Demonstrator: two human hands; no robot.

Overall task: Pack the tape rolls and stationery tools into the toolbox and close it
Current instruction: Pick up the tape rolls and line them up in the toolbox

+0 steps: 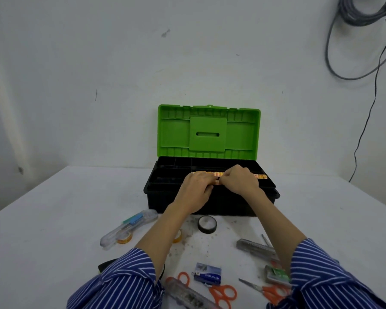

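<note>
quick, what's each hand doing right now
Left hand: fingers curled on the orange tape stack in the toolbox.
Right hand: gripping the same stack.

Toolbox point(210, 204) open, green lid point(208, 131) upright behind it, blocks any reach from the far side. My forearms cross the front approach. Black tape roll point(207, 224) sits just before the box wall (between my arms). White table point(42, 230) far left lies bare, passable.
</note>
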